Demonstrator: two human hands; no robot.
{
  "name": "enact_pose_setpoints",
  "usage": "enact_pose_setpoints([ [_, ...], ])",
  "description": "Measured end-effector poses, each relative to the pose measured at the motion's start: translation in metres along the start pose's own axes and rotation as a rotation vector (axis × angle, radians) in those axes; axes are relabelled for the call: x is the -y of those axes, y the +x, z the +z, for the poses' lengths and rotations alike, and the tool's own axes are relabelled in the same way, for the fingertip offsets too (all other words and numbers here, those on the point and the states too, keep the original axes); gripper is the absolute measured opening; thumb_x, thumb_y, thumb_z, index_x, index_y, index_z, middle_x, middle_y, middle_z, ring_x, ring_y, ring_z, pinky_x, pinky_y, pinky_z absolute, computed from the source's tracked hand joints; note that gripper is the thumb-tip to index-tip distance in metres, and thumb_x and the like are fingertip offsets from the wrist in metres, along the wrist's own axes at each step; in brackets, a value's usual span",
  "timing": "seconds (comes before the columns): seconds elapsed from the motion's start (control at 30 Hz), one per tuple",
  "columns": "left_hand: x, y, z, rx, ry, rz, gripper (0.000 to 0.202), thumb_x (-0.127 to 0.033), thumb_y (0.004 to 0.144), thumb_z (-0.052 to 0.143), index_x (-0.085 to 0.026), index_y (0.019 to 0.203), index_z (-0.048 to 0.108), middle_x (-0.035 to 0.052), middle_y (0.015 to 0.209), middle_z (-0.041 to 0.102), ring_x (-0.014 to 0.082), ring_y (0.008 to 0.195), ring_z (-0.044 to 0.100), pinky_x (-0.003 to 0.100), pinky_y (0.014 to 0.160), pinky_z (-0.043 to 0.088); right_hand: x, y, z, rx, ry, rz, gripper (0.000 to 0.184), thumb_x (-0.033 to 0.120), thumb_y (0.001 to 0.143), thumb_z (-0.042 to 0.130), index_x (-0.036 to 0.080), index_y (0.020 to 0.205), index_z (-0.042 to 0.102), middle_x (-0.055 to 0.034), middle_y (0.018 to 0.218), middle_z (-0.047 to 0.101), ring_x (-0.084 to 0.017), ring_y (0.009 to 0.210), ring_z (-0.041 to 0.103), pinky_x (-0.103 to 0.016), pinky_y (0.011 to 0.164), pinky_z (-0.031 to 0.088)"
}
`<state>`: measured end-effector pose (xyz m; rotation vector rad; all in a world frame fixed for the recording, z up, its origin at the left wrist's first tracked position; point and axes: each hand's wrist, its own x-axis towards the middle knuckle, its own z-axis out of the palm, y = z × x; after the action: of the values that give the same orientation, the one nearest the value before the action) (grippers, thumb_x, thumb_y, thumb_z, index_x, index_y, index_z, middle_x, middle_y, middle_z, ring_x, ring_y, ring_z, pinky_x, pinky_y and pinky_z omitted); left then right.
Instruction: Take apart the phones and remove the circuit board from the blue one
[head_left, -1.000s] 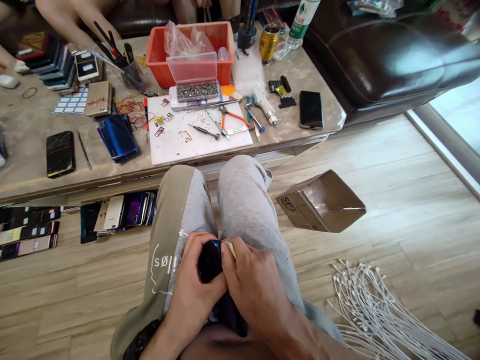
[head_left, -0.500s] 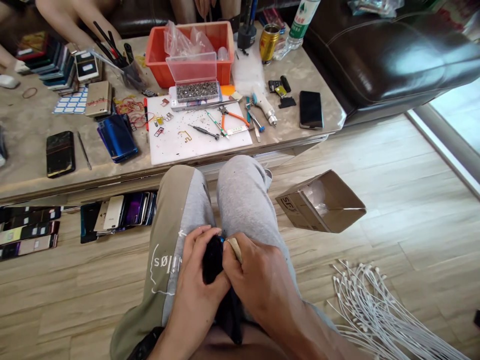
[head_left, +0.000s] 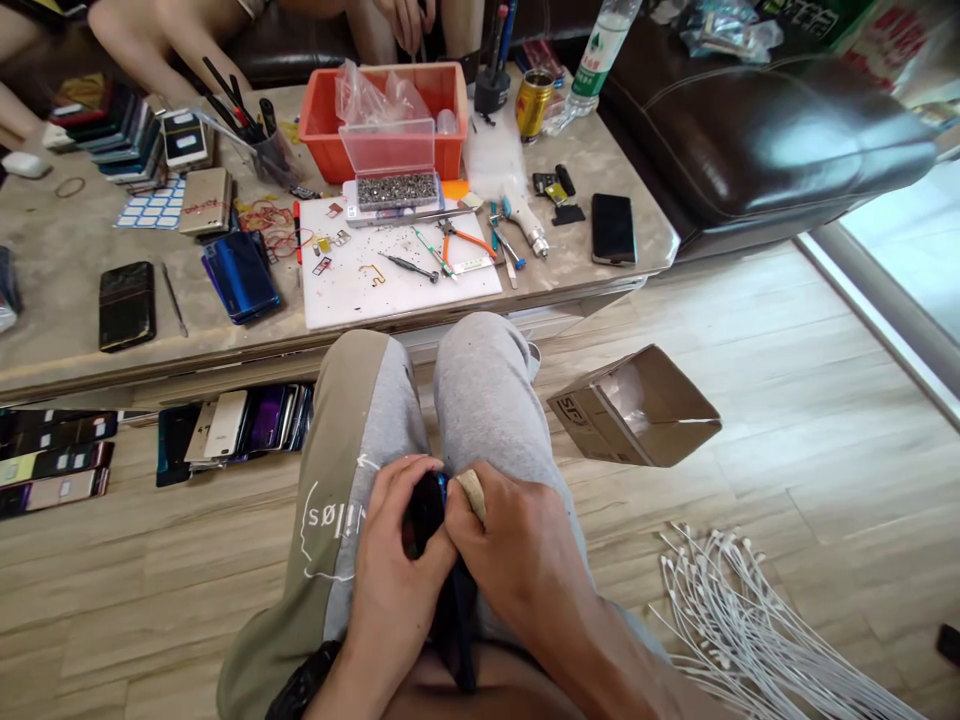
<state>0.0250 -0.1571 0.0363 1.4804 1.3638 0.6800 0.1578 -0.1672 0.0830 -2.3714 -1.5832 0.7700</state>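
Note:
A dark phone with a blue edge (head_left: 424, 512) lies between my hands above my lap. My left hand (head_left: 395, 565) is closed around its left side, thumb across the front. In the fist of my right hand (head_left: 517, 545) sits a tool with a tan, wrapped-looking handle (head_left: 472, 494). It is pressed against the phone's right edge, and the working end is hidden by my fingers. Both thumbs meet near the middle of the phone. Below the hands, a dark item (head_left: 454, 620) hangs between my legs, partly covered by my wrists.
Ahead is a table with a white mat (head_left: 330, 295) bearing screwdrivers, orange-handled pliers (head_left: 469, 240) and a screw box (head_left: 396, 190). Stacked phones (head_left: 240, 275) lie to the left. A cardboard box (head_left: 600, 410) and white cables (head_left: 727, 610) are on the floor at right. Other people sit opposite.
The view has shifted slightly. My right hand still presses the tool at the phone's edge, and a little more of the blue edge shows. My grip on both things is unchanged.

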Motion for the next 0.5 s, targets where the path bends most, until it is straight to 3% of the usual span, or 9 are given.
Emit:
enact_pose_setpoints([
  [0.27, 0.002, -0.004, 0.001, -0.014, -0.075, 0.004, 0.037, -0.021, 0.087, 0.062, -0.027, 0.122, 0.072, 0.007, 0.132, 0.067, 0.0285, 0.127, 0.061, 0.048, 0.115, 0.043, -0.001, -0.001, 0.003, -0.027, 0.041, 0.001, 0.025, 0.022, 0.092, 0.061, 0.021, 0.069, 0.072, -0.0042, 0.055, 0.072, -0.016, 0.045, 0.055, -0.032, 0.051, 0.023],
  [0.37, 0.003, -0.002, 0.0, 0.012, -0.126, -0.022, 0.037, -0.024, 0.088, 0.062, -0.026, 0.123, 0.072, 0.0076, 0.133, 0.068, 0.0297, 0.129, 0.06, 0.049, 0.116, 0.042, 0.0, 0.001, -0.001, 0.033, 0.088, 0.034, 0.027, 0.023, 0.093, 0.061, 0.021, 0.068, 0.07, -0.0032, 0.056, 0.07, -0.016, 0.048, 0.055, -0.031, 0.051, 0.025],
  [0.5, 0.007, 0.001, -0.005, 0.093, -0.254, -0.118, 0.036, -0.032, 0.089, 0.067, -0.026, 0.124, 0.073, 0.007, 0.132, 0.071, 0.0313, 0.128, 0.062, 0.05, 0.116, 0.043, -0.006, 0.007, -0.01, 0.158, 0.324, -0.011, 0.038, 0.026, 0.1, 0.052, 0.021, 0.066, 0.067, -0.0012, 0.059, 0.071, -0.014, 0.053, 0.06, -0.026, 0.052, 0.035],
])
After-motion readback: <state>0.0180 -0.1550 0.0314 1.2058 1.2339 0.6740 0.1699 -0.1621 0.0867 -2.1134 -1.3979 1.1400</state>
